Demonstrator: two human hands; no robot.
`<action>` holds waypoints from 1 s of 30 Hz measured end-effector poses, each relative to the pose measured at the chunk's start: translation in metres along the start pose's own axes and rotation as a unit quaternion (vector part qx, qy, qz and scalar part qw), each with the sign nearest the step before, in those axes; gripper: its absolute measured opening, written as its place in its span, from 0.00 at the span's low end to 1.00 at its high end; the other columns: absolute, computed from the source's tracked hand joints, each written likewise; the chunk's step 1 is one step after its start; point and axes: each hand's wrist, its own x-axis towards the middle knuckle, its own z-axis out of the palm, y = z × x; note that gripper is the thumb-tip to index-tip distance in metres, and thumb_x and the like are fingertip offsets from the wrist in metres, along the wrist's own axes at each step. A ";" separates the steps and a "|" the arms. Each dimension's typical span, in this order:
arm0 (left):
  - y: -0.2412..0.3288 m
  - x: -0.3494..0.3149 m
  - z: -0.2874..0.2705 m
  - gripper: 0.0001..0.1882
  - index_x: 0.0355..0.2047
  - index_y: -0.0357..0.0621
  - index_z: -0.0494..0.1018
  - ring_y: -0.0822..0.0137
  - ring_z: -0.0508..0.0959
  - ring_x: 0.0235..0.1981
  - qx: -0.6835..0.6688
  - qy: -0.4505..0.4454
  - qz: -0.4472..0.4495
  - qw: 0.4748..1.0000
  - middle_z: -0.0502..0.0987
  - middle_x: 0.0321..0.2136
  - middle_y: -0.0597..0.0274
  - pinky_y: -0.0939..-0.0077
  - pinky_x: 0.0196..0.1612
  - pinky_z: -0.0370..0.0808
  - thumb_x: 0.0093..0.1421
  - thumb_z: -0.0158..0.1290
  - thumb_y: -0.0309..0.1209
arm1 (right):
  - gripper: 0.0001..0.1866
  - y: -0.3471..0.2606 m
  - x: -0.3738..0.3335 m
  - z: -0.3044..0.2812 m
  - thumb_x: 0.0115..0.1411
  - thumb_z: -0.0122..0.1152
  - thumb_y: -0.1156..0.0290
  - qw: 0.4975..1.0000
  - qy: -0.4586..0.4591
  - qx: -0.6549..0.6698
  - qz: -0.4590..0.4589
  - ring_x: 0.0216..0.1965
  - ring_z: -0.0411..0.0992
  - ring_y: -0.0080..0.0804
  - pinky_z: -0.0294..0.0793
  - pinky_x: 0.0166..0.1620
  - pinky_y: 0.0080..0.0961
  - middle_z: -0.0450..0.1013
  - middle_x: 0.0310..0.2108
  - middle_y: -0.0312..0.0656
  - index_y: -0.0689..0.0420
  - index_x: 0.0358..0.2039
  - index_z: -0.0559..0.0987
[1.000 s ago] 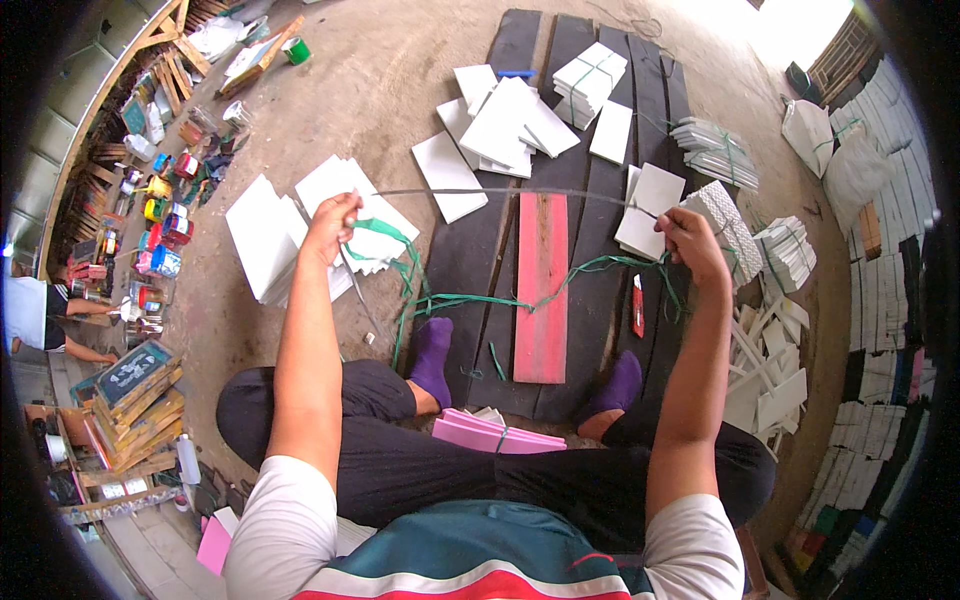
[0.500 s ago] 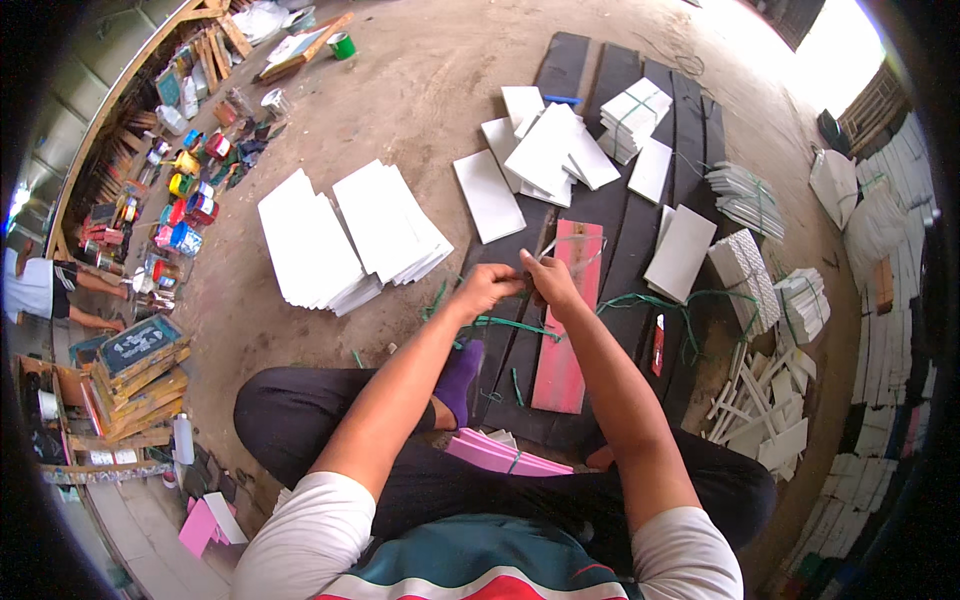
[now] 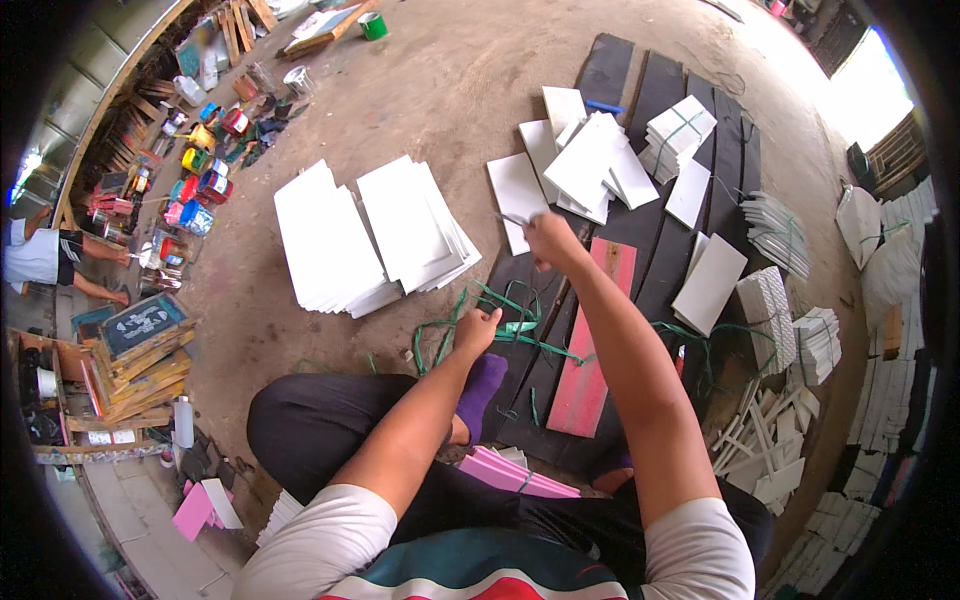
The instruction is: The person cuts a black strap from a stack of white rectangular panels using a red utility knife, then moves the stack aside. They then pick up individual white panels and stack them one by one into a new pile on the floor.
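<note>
My left hand (image 3: 478, 328) is closed over the near left part of the dark boards (image 3: 520, 370). Green plastic twine (image 3: 545, 347) runs up to it on both sides and loops around it. Farther out and to the right, my right hand (image 3: 553, 242) is closed on a thin grey pointed tool (image 3: 512, 217). Its kind is hard to make out. Beneath my right forearm lies a worn pink-red board (image 3: 577, 385), with twine crossing it. White panels (image 3: 505, 185) lie scattered just beyond my right hand.
Two stacks of white sheets (image 3: 325, 235) stand on the floor to the left. A tied pink bundle (image 3: 510, 470) sits between my legs. Tied white bundles (image 3: 768, 315) and loose offcuts (image 3: 765, 430) lie at right. Paint cans (image 3: 195, 217) and a person (image 3: 45, 255) are far left.
My hands have moved apart: the right one outward, away from me, the left one slightly nearer to me. The view has shifted, so the surroundings appear farther right.
</note>
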 end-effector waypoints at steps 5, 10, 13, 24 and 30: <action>0.011 -0.001 -0.012 0.39 0.27 0.41 0.84 0.39 0.81 0.41 -0.054 -0.014 -0.081 0.995 0.83 0.35 0.41 0.47 0.47 0.76 0.69 0.38 0.62 | 0.23 -0.076 0.075 -0.028 0.62 0.62 0.66 0.932 0.341 0.112 -0.060 0.50 0.78 0.55 0.77 0.51 0.47 0.76 0.47 0.65 0.65 0.54 0.73; 0.034 0.003 -0.028 0.41 0.25 0.39 0.82 0.42 0.82 0.38 -0.146 0.067 -0.056 0.985 0.83 0.30 0.42 0.50 0.43 0.75 0.70 0.37 0.63 | 0.39 -0.097 0.046 -0.045 0.55 0.66 0.68 0.947 0.308 0.075 0.054 0.59 0.70 0.59 0.71 0.60 0.42 0.71 0.56 0.65 0.61 0.67 0.65; 0.051 0.021 -0.031 0.37 0.25 0.36 0.80 0.52 0.80 0.31 -0.202 0.087 0.003 0.975 0.80 0.25 0.47 0.56 0.38 0.73 0.69 0.43 0.60 | 0.40 -0.063 -0.018 -0.029 0.51 0.70 0.66 0.998 -0.004 0.064 -0.020 0.57 0.73 0.55 0.72 0.59 0.43 0.73 0.53 0.66 0.59 0.64 0.68; 0.135 -0.004 -0.225 0.25 0.25 0.40 0.83 0.73 0.71 0.23 -0.065 -0.125 0.213 0.967 0.76 0.20 0.66 0.71 0.29 0.68 0.57 0.64 0.53 | 0.12 0.015 -0.118 -0.045 0.57 0.66 0.65 0.990 0.109 -0.082 0.023 0.40 0.79 0.55 0.77 0.41 0.48 0.80 0.36 0.51 0.55 0.41 0.81; 0.078 -0.043 -0.385 0.21 0.24 0.42 0.83 0.72 0.73 0.25 0.163 -0.159 0.196 0.954 0.79 0.21 0.65 0.71 0.31 0.68 0.59 0.64 0.49 | 0.10 -0.002 -0.109 -0.045 0.54 0.63 0.69 0.977 0.189 -0.029 0.099 0.41 0.79 0.59 0.78 0.43 0.47 0.80 0.35 0.57 0.57 0.36 0.82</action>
